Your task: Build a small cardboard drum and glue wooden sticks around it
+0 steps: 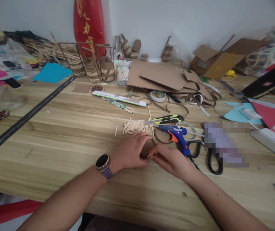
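Note:
My left hand (129,150), with a watch on its wrist, is wrapped around a small brown cardboard piece (148,147) with a curved rim. At that piece's near edge, my right hand (172,160) pinches a short wooden stick (149,155), mostly covered by the fingers. Just beyond my hands lies a pile of short wooden sticks (133,126). A round cardboard piece with a ridged edge (163,136) sits right of them, beside a blue glue gun (181,138) with its red light on. Yellow-and-black utility knives (168,119) lie behind the gun.
Black-handled scissors (215,165) and a blurred-out patch are at the right, near a white power strip (270,144). Flat cardboard sheets (156,73), paper strips and a cardboard box (221,61) stand farther back. Several small stick-sided baskets (107,70) stand at the back left.

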